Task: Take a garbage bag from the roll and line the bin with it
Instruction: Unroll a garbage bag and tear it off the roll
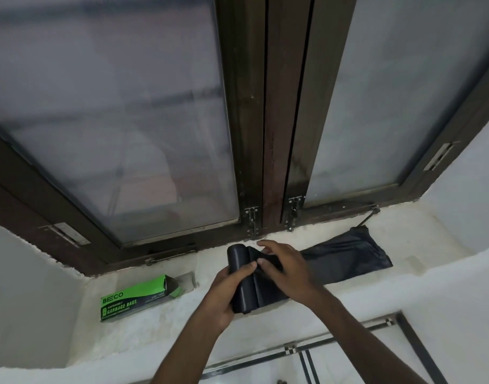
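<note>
Both forearms reach forward over the white sill (pixel 307 236) under the window (pixel 126 120), the left hand (pixel 226 289) curled around the black roll (pixel 239 267) with its thumb pressed on top, the right hand (pixel 284 266) palm-down with fingers pinching the unrolled bag (pixel 345 256) beside the roll. One roll, one strip of bag trailing right along the sill, and one green box (pixel 135 297) lying well to the left.

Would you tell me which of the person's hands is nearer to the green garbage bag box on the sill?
Left. The left hand grips the black roll, just right of the green box. The right hand pinches the unrolled bag farther right.
</note>
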Demonstrator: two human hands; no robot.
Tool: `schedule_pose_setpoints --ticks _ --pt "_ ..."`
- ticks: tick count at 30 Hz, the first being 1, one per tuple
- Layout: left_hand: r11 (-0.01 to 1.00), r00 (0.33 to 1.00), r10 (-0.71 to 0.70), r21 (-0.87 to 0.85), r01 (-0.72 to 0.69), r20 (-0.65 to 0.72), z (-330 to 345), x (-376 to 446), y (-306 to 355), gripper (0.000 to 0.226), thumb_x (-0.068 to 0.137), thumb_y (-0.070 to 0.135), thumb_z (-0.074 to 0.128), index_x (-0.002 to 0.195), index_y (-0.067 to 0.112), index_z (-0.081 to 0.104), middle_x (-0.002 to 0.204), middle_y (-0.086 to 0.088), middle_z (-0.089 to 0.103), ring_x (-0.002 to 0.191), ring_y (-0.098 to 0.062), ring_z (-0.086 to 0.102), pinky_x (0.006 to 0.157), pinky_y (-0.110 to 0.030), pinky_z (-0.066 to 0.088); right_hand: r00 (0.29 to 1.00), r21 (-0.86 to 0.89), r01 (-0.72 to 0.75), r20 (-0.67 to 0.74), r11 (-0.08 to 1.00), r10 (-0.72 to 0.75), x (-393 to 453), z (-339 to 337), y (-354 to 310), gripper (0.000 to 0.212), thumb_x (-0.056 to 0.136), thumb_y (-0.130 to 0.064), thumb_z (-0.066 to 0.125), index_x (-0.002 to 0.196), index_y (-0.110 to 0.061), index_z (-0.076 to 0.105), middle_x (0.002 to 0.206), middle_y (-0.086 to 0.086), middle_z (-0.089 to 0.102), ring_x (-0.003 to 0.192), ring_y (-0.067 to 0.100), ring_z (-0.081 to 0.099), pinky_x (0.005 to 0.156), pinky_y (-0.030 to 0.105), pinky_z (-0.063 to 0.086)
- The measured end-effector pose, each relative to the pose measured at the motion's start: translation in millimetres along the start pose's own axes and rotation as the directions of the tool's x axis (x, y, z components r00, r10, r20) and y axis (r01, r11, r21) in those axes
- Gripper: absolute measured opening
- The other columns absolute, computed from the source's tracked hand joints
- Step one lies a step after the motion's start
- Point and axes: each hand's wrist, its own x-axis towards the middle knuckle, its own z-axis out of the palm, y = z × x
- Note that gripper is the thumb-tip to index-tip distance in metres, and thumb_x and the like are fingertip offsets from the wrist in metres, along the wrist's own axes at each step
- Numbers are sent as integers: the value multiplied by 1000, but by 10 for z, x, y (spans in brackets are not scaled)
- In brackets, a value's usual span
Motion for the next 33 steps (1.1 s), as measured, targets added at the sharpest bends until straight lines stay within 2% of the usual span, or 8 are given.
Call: schedule_pose_setpoints --ticks 3,6,10,14,17,28,31,33 --pt "1000 1000 -6 -24 6 -7 -27 -17 11 40 82 28 75 117 11 66 106 -13 75 101 -30 70 79 -38 57 999 -34 5 39 999 -4 73 -102 57 15 89 -41 67 95 -28 70 63 -8 60 62 7 60 62 29 51" --pt "1000 1000 -18 -7 18 3 -67 -22 -7 41 82 31 75 117 12 67 108 -10 75 104 -29 69 82 -38 56 997 -16 -12 71 1000 13 109 -293 120 15 88 -36 72 79 -24 69 50 -7 46 50 6 44 53 22 35" --pt "999 999 -40 -17 40 -15 -46 -13 -55 40 82 34 74 117 14 68 108 -7 75 105 -27 68 80 -36 56 996 -72 13 89 997 -6 164 -498 136 14 86 -34 74 78 -23 71 55 -1 55 53 5 46 52 15 32" --pt "998 997 -59 -28 58 -54 -54 47 -60 48 79 39 76 119 15 66 108 -9 75 104 -29 69 78 -37 57 997 -143 23 73 989 -13 196 -687 140 12 86 -31 75 79 -22 71 61 -34 55 62 -5 53 53 13 30" --pt "996 995 -61 -63 57 -77 -108 85 -62 48 79 38 77 119 13 66 107 -10 75 104 -29 70 86 -40 57 999 -186 20 37 982 -14 216 -841 196 11 85 -32 76 81 -22 73 60 -37 54 63 -8 53 54 19 31" --pt "995 996 -55 -89 48 -77 -115 81 -82 40 82 33 75 118 15 66 105 -6 76 104 -28 68 82 -39 56 999 -395 33 47 918 -16 314 -1249 342 10 86 -33 74 84 -23 73 72 -18 55 69 4 54 59 21 33" --pt "993 996 -60 -108 53 -61 -112 67 -88 38 85 31 72 119 15 65 108 -7 76 106 -29 67 87 -41 55 997 -551 69 14 832 -73 329 -1109 305 10 86 -38 71 91 -28 70 88 -9 61 88 18 61 75 32 45" --pt "992 998 -58 -116 54 -38 -120 61 -90 41 85 31 72 122 15 64 111 -8 74 109 -30 66 85 -41 55 993 -472 108 6 875 -120 294 -930 189 16 88 -36 69 102 -28 70 102 -6 65 100 18 60 86 36 47"
